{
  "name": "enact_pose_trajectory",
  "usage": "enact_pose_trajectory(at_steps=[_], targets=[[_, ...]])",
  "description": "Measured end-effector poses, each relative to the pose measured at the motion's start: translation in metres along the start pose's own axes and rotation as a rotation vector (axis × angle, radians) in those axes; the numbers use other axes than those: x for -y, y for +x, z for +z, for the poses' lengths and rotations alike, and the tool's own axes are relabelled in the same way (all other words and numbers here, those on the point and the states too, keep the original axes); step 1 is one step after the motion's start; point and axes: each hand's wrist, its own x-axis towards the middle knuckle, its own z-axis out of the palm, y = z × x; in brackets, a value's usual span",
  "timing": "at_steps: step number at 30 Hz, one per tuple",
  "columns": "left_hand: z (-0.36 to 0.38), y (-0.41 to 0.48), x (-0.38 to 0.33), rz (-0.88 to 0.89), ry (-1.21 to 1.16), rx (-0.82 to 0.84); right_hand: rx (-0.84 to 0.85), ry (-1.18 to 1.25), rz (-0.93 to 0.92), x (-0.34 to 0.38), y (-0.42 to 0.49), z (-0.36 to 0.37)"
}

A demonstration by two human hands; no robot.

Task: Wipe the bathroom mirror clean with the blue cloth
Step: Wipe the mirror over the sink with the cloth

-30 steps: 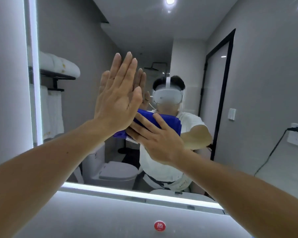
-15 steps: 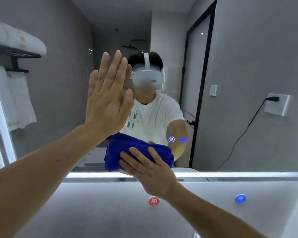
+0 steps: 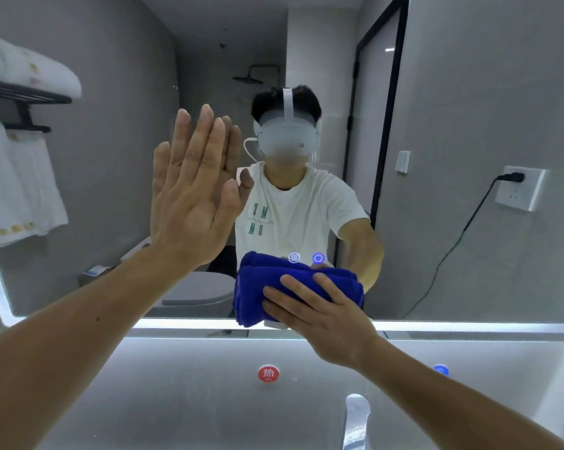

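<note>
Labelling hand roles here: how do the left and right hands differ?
The left hand is bare, flat on the mirror; the right hand presses the folded blue cloth to the glass. The left hand is high, pointing up; the right hand is low, near the mirror's lit bottom edge. Both reach forward to the mirror.
</note>
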Motion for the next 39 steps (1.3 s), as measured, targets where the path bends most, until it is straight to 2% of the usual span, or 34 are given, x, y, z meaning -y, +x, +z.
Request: enact_pose_trajectory(at_steps=[7, 10, 14, 26, 30, 36, 39], targets=[[0.004, 0.004, -0.025, 0.011, 0.025, -0.015, -0.005, -0.037, 0.076, -0.031, -0.047, 0.011], [0.006, 0.006, -0.030, 0.020, 0.018, -0.013, -0.026, 0.001, 0.182, -0.012, -0.049, 0.018], [0.008, 0.006, -0.033, 0.036, -0.002, -0.034, -0.079, 0.018, 0.203, 0.006, -0.044, 0.022], [0.003, -0.012, -0.024, 0.000, 0.051, -0.013, 0.140, 0.062, -0.222, 0.086, 0.038, 0.009], [0.001, -0.006, -0.030, 0.004, 0.023, -0.015, 0.156, 0.034, -0.332, 0.054, 0.016, 0.011], [0.019, -0.002, -0.063, 0.020, 0.008, 0.024, 0.199, -0.107, -0.289, -0.038, -0.111, 0.011], [0.029, 0.001, -0.078, 0.027, 0.029, 0.038, 0.226, -0.101, -0.271, -0.072, -0.141, 0.005]])
